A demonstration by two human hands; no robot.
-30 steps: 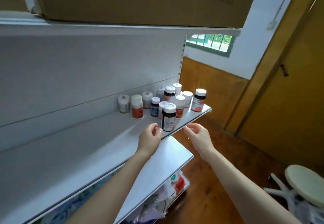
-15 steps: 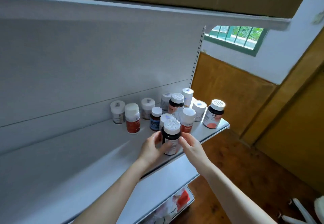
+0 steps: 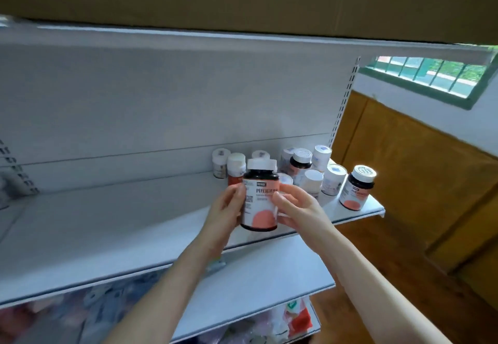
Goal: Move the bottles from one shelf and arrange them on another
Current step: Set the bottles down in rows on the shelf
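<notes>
**Bottle up off the shelf, both hands on it**

Dark bottle (image 3: 260, 198) with the white cap and pink-and-white label is upright, clear of the white shelf (image 3: 107, 225), just in front of the cluster of bottles (image 3: 310, 171). Left hand (image 3: 226, 214) wraps its left side, fingers curled onto the label; right hand (image 3: 299, 207) closes on the right side, thumb across the front. A matching bottle (image 3: 357, 188) stands right of that cluster, by the shelf's end.
</notes>
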